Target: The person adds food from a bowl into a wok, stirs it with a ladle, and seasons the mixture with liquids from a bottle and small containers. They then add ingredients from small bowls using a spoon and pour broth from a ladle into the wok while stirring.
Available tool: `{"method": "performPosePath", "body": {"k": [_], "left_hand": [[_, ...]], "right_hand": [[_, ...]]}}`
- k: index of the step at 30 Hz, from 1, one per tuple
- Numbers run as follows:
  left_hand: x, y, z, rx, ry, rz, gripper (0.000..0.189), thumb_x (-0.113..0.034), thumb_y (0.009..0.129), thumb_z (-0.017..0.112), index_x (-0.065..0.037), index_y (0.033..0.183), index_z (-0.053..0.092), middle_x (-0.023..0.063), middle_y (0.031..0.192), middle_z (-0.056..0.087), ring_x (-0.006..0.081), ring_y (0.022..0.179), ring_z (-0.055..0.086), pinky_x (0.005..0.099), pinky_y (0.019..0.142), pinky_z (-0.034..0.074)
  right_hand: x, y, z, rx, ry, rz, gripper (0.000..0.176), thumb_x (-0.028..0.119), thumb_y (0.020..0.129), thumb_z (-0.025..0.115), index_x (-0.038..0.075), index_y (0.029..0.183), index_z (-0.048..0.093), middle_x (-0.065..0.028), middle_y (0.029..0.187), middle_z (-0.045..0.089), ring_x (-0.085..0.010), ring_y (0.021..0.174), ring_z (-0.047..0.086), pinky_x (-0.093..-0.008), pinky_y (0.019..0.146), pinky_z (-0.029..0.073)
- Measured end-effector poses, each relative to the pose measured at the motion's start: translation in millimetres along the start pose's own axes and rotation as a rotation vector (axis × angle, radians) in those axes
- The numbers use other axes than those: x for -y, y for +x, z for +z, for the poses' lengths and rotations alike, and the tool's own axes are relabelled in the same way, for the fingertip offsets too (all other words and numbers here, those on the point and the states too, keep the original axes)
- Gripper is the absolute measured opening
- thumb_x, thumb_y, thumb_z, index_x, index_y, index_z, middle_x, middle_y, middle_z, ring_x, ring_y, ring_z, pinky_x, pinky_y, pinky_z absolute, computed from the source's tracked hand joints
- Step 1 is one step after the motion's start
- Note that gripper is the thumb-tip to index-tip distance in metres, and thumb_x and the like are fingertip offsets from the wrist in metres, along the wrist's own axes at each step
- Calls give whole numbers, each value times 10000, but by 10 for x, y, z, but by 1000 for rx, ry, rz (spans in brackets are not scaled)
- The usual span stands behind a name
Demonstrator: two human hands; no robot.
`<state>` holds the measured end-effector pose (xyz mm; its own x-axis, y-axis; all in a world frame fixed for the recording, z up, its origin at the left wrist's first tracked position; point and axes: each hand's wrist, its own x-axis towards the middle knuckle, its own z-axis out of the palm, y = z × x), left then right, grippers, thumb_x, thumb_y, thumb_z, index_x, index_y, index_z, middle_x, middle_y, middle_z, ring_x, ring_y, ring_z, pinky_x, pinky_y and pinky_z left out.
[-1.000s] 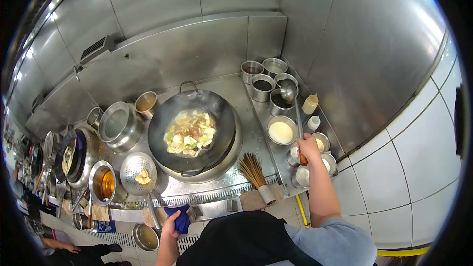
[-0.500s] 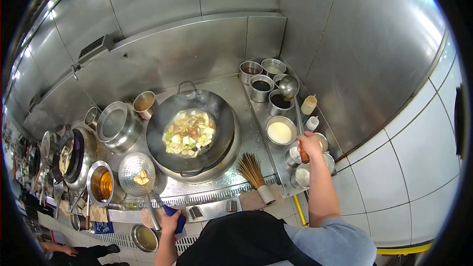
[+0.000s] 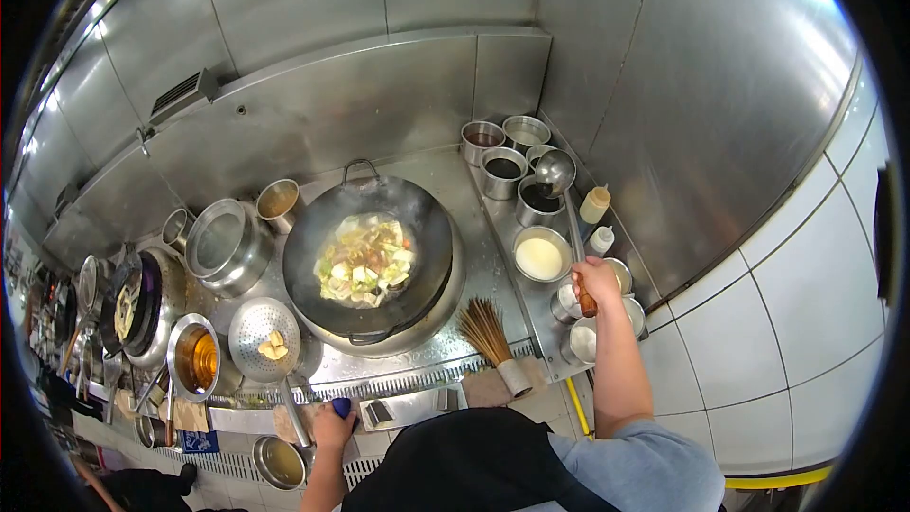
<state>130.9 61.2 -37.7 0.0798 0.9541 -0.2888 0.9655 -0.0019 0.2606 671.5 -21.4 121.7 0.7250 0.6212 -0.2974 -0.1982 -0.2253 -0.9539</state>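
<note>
**Head view: two hands at a wok station**

Hidden or unclear: the round lens edge blacks out all four corners. The person's dark apron (image 3: 464, 465) covers the near middle of the stove front. The left hand (image 3: 333, 427) is small and seen from behind, so its single fingertips cannot be told apart. The contents of the far steel pots are only dark or pale patches.

Position of the held things: the ladle (image 3: 555, 172) runs from the right hand (image 3: 595, 278) towards the far side. Its bowl hangs over the dark-sauce pot (image 3: 538, 199), just left of a squeeze bottle (image 3: 595, 201). The wooden grip sticks out on the near side of the fist, above small steel cups. The blue cloth (image 3: 341, 407) pokes out on the far side of the left hand, at the near rim of the stove, near a strainer's handle (image 3: 294, 417).

Fingers: those of the right hand are wrapped tight round the ladle's grip, knuckles up. The left hand is curled closed over the cloth.

Surroundings: the wok (image 3: 422, 228) of mixed vegetables (image 3: 365, 261) sits between the hands, touched by neither. A bowl of white liquid (image 3: 541, 254) and a bamboo brush (image 3: 488, 327) lie to its right.
</note>
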Motion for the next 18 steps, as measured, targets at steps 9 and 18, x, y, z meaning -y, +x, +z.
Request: {"method": "performPosePath", "body": {"k": [9,18], "left_hand": [[-128,-67,-162,1,201,-25,654,-476,666,706,15,1079,582,210,1159,506,368,1106,502,433,937,427],[-38,-176,-196,-66,-39,-24,789,-401,615,777,-11,1221,456,237,1288,411,391,1196,421,444,1007,355]], "right_hand": [[-16,34,-40,28,7,-56,70,52,793,541,8,766,495,-50,592,513,-146,401,488,-277,369,386],[149,-125,-18,33,80,-1,82,66,798,557,22,779,491,-37,592,513,-135,398,483,-269,361,386]]}}
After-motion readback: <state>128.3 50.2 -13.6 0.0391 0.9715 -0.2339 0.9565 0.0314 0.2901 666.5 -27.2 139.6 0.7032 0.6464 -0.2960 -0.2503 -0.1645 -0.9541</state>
